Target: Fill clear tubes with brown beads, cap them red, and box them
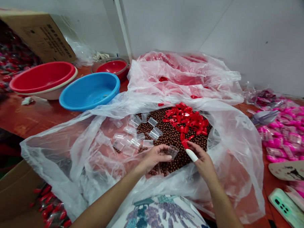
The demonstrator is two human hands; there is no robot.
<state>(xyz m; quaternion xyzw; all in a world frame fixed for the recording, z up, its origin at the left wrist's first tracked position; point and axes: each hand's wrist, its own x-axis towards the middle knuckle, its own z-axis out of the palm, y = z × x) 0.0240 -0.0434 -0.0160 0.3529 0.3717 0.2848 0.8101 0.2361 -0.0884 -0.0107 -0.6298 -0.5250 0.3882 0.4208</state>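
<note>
My left hand (156, 158) pinches a small clear plastic case (173, 152) between thumb and fingers. To its right, my right hand (202, 160) grips a red plastic piece (184, 143); a white finger cover (192, 155) sits on one of its digits. Below both hands spreads a bed of small brown balls (163, 133) on an opened clear plastic bag (232, 131). A heap of red plastic pieces (188, 119) lies on the balls at the far side. Loose clear cases (130, 141) are scattered at the left.
Left stand a blue basin (90, 91), a red basin (42, 77) and a cardboard box (42, 35). Behind is a bag of red pieces (186, 71). Pink items (292, 130), a scoop (264, 117) and a phone (288, 212) lie right. Red-and-clear items (53, 207) fill a lower-left box.
</note>
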